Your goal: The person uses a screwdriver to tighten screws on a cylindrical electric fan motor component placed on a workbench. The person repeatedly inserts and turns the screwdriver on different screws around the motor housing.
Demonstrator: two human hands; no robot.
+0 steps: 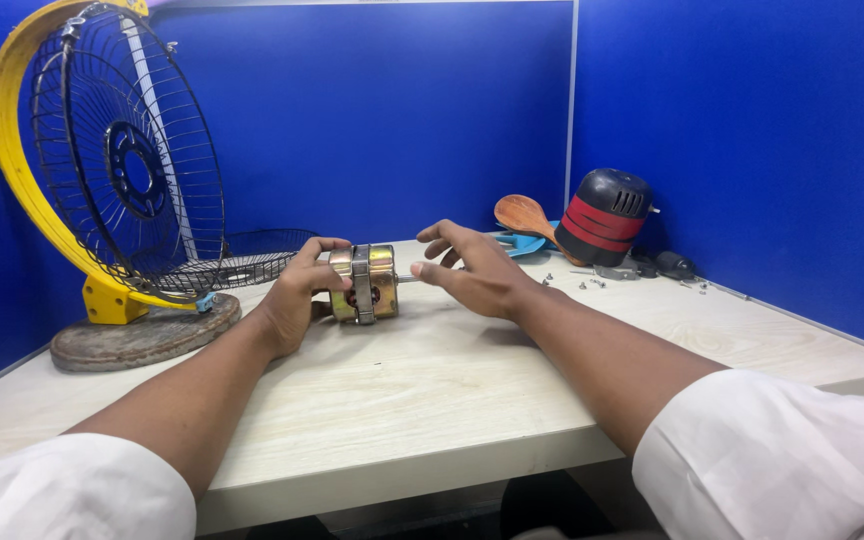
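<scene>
Item: small brass-coloured metal fan motor with a grey steel band round its middle (363,284). It lay on its side near the far middle of the pale wood-grain table (392,400), its thin shaft pointing toward the person's right.

Left hand (297,300): wrapped round the motor's left end, thumb below and fingers curled over the top, closed on the housing. The hold looked meant to keep the round body from rolling on the flat top.

Right hand (477,270): just beside the motor's right end, fingers spread and loosely bent, thumb and forefinger pointing at the shaft tip. Whether the fingertips actually pinched the shaft could not be told from this angle; the hand held nothing else. The motor thus sat wholly within the left grip, with only its shaft reaching toward the right hand.

Other entries:
- Black wire fan guard in a yellow metal frame on a round worn base (127,170), upright at the far left of the table.
- Second black wire guard (252,258), lying flat behind the left hand.
- Black and red plastic motor cover (602,215), tilted at the far right.
- Brown wooden spoon (524,215), resting beside that cover.
- Loose small screws (587,283), scattered near the cover, well apart from both hands.
</scene>
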